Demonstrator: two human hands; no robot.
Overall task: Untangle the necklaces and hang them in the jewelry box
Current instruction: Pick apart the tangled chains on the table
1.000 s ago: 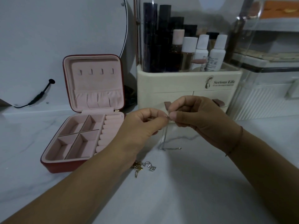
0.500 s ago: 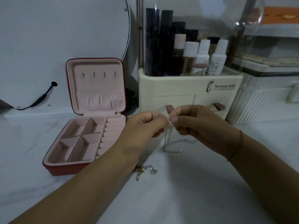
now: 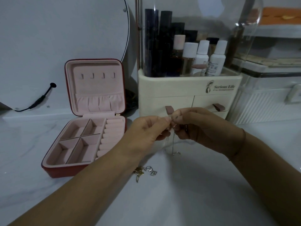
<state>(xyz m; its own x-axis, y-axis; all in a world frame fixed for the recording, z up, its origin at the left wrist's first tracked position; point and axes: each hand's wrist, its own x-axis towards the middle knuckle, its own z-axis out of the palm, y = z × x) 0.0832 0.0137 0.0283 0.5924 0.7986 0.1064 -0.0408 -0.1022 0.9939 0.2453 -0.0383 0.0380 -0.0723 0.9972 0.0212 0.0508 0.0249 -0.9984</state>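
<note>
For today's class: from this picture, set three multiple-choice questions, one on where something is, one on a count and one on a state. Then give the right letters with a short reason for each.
1. Where does the jewelry box stand?
A. left of the cream organiser
B. on top of it
C. right of it

2. How many hooks are in the box lid?
A. two
B. four
C. six

3. How is the thin chain held?
A. lying inside the box
B. hung on a hook
C. pinched between the left hand and right hand

Answers:
1 A, the open box sits to the organiser's left.
2 B, four hooks stand in a row across the pink lid.
3 C, both hands pinch the chain where they meet, and it hangs down below them.
</note>
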